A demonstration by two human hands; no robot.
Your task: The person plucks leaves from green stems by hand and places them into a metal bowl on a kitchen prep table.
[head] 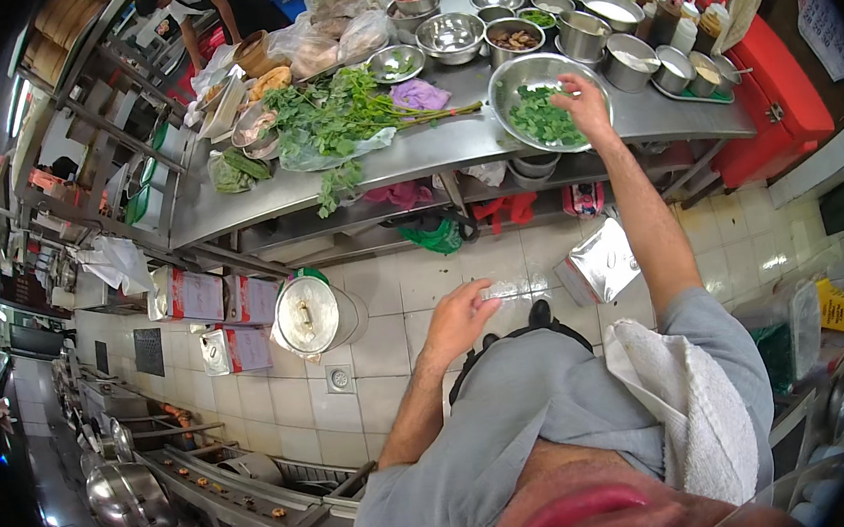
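My right hand hovers over the right side of a metal bowl, its fingers curved and apart with nothing visible between them. Loose green leaves lie inside that bowl, which sits at the front edge of the steel worktable. My left hand hangs in front of my body above the floor, empty, with thumb and fingers apart. Left of the bowl, a bunch of leafy green herbs rests on a clear plastic bag, its stems pointing toward the bowl. A purple cloth lies behind the stems.
Several metal bowls and pots of ingredients crowd the table's back. Squeeze bottles stand at the right. On the tiled floor are a metal tin and a lidded pot. A person bends at the far left.
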